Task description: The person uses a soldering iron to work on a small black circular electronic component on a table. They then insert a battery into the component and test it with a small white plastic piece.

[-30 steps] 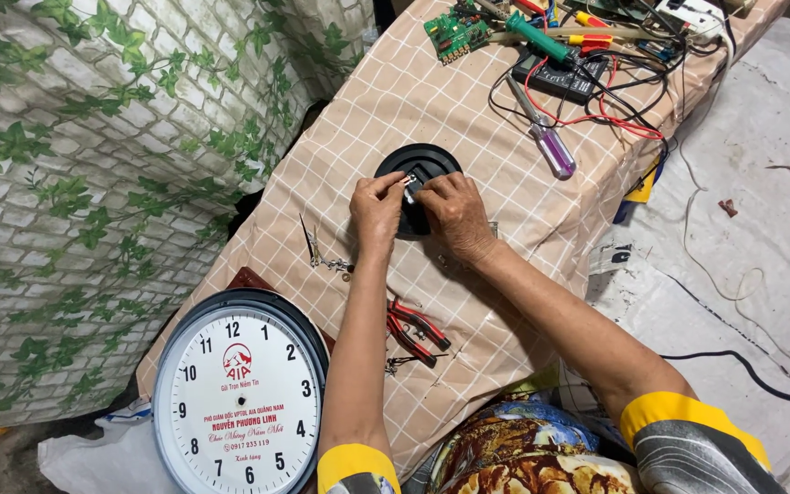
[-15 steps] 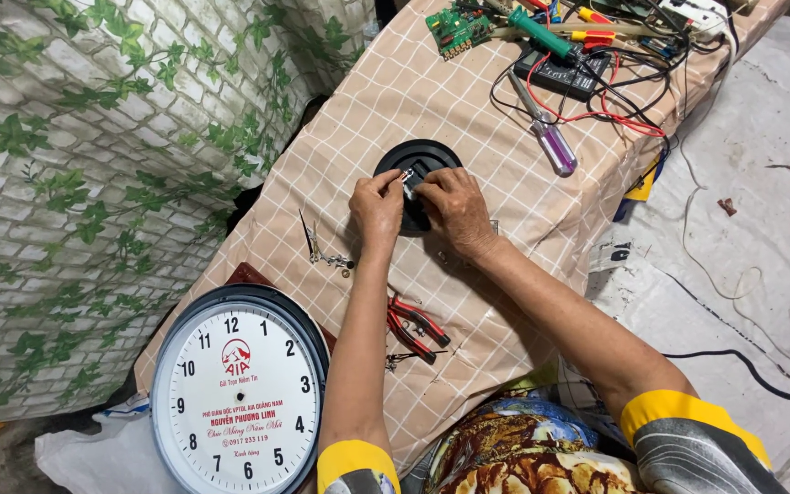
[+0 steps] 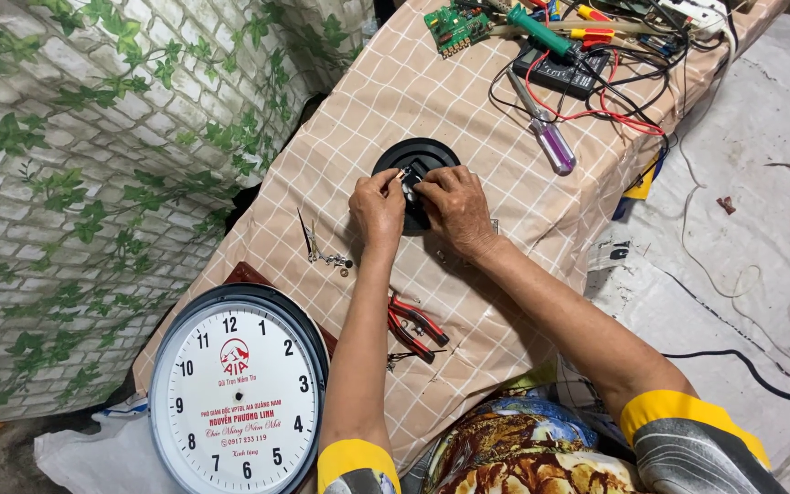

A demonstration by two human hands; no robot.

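A leaf-patterned brick wall (image 3: 75,165) flanks a table under a checked cloth (image 3: 413,82). A white clock face (image 3: 235,393) leans lower left. The left hand (image 3: 378,209) pinches a small part; the right hand (image 3: 454,206) presses fingertips on the black round disc (image 3: 416,157) beneath both.

We have one view only, worn on the person's head: it looks steeply down over both forearms onto the checked tablecloth (image 3: 468,229), at arm's length, with the ivy-patterned wall (image 3: 93,165) left.
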